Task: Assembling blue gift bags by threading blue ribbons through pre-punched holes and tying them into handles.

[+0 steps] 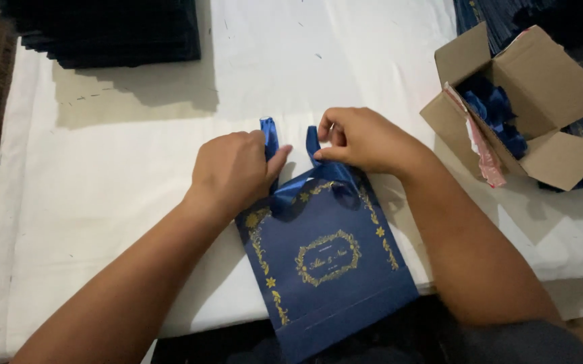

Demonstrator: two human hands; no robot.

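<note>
Two hands (284,158) on ribbon (318,178), box (547,87) beside.

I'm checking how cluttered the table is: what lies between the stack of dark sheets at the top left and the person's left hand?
In the head view, only bare white table covering lies between the dark stack and the left hand, crossed by the stack's shadow.

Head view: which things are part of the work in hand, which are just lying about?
In hand:
- blue paper bag with gold print
- blue ribbon at its top
- left hand and right hand, both gripping the ribbon

Lying about:
- open cardboard box with blue ribbons inside, at right
- dark stack, top left
- white table cover
</note>
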